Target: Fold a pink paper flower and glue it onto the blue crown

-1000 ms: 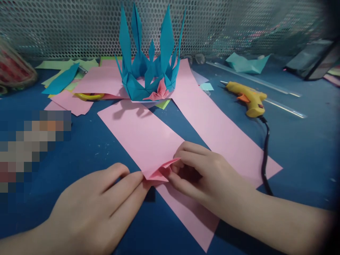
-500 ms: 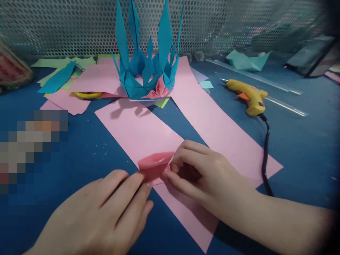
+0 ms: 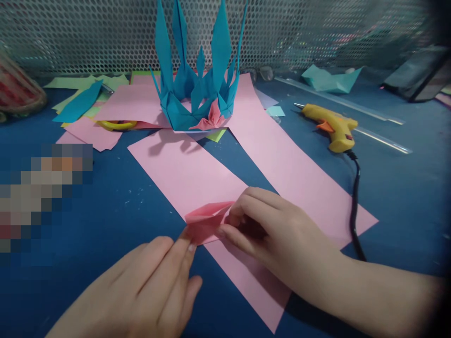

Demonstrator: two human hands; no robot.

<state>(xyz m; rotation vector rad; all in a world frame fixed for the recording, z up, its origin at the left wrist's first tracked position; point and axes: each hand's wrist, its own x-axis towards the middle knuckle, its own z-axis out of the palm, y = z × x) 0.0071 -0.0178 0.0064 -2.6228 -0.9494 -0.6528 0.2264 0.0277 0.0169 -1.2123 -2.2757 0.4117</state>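
Observation:
A small folded piece of coral-pink paper (image 3: 206, 224) lies on a pale pink paper strip (image 3: 190, 176), its upper layer lifted open. My right hand (image 3: 262, 223) pinches its right end between thumb and fingers. The stretched fingers of my left hand (image 3: 158, 277) press on its lower left corner, the hand laid flat. Behind them stands a blue folded-paper crown (image 3: 193, 101) with tall points. A coral-pink paper flower (image 3: 213, 117) sits on the crown's front right.
A yellow glue gun (image 3: 329, 126) with a black cord (image 3: 355, 202) lies at right, beside clear glue sticks (image 3: 384, 141). Coloured paper scraps (image 3: 88, 134) and yellow-handled scissors (image 3: 118, 126) are at back left. A perforated metal panel (image 3: 105, 37) closes the back.
My left hand has shifted slightly down, its fingers closer together at the paper's corner. The right hand keeps its pinch. The whole view has moved slightly.

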